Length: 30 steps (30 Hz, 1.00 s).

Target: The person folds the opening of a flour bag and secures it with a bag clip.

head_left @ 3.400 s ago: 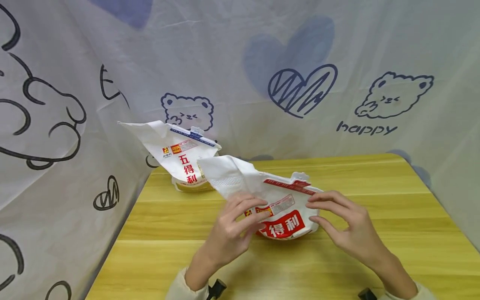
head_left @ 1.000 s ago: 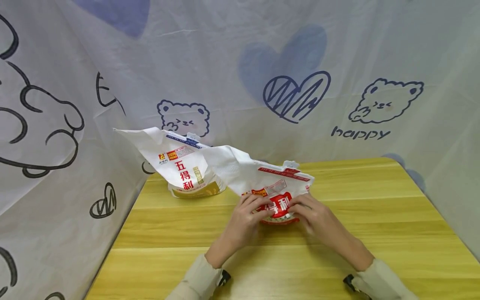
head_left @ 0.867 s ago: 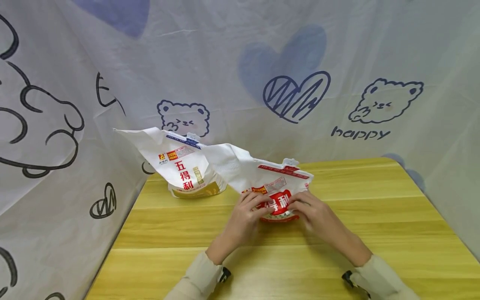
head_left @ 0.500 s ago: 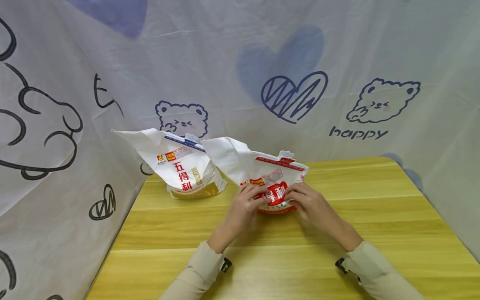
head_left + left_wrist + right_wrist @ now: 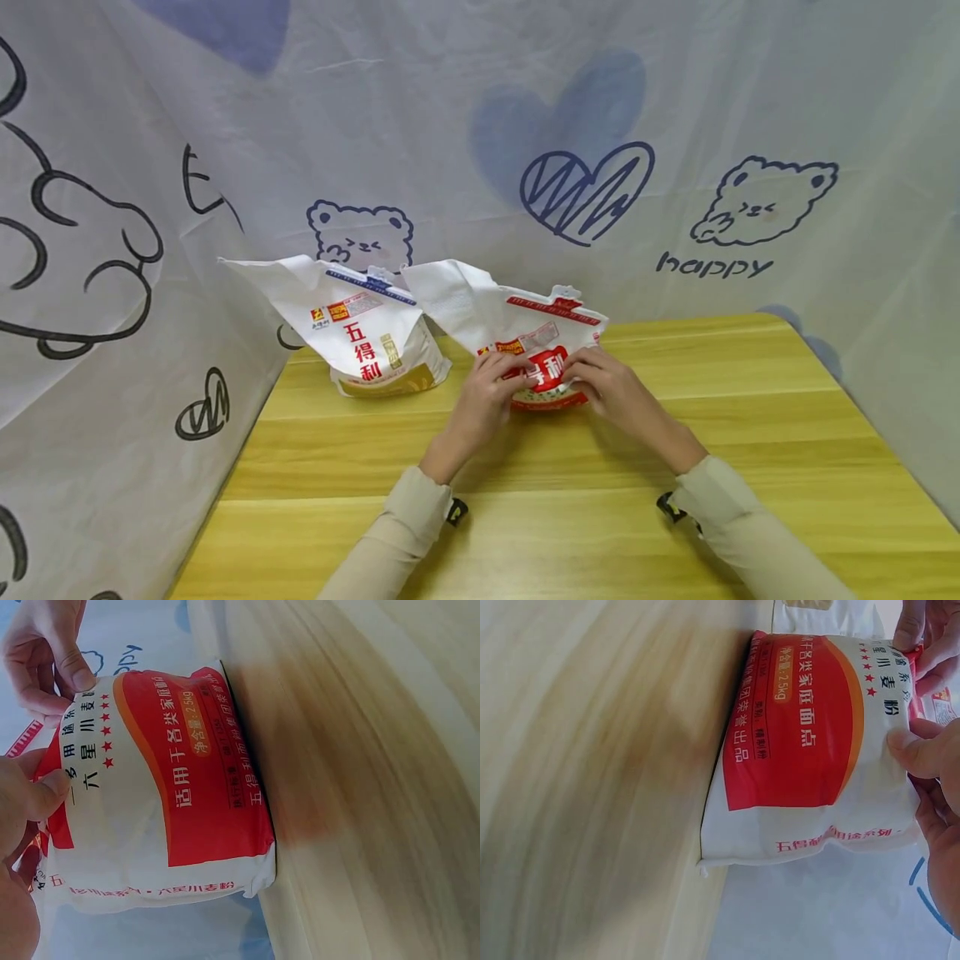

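Note:
A white-and-red flour bag (image 5: 525,321), marked 2.5kg in the wrist views, stands on the table with its upper part tilted back and one top corner sticking out left. My left hand (image 5: 487,392) pinches the left of its front, thumb (image 5: 46,793) pressed on the printed face. My right hand (image 5: 611,387) pinches it to the right, with its thumb (image 5: 911,752) on the same face. Both hands' fingers are partly hidden by the bag. Behind and left stands a second flour bag (image 5: 375,333), white with blue strip and gold base, untouched.
The wooden table (image 5: 540,533) has its far edge just behind the bags. A pale cloth with drawn bears and hearts (image 5: 585,192) hangs behind and along both sides. The red bag's projecting corner overlaps the second bag's right edge in the head view.
The red flour bag has moved away across the table and slightly left, both hands moving with it. Over three seconds ago, my right hand was at its upper right edge; now it grips the front.

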Each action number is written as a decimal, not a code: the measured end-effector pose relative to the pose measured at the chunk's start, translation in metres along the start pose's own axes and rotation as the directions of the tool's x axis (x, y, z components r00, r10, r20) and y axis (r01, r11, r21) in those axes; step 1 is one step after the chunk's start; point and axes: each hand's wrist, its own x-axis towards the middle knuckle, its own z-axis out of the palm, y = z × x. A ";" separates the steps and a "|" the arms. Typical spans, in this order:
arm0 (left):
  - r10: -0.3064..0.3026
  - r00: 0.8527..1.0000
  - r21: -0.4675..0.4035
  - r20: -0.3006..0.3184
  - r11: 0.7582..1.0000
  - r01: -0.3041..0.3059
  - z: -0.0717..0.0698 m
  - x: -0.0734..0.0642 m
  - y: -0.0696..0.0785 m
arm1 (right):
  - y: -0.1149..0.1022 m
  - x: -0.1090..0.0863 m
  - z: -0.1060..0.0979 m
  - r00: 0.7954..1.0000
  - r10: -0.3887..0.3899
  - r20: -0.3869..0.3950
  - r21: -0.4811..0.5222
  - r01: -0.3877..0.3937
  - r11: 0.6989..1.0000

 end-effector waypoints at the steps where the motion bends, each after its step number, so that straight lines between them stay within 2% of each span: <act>1: 0.000 1.000 0.000 0.001 1.000 0.000 0.000 0.001 -0.001 | 0.001 0.001 0.001 1.000 0.000 -0.002 0.002 0.000 1.000; 11: -0.040 0.999 0.003 0.034 0.999 0.040 0.003 0.006 -0.011 | 0.013 0.010 0.005 1.000 -0.007 -0.006 -0.004 0.007 1.000; 30: -0.065 0.998 -0.014 0.007 0.998 0.065 0.015 0.014 -0.033 | 0.032 0.026 0.011 0.996 0.069 0.052 -0.050 -0.066 0.997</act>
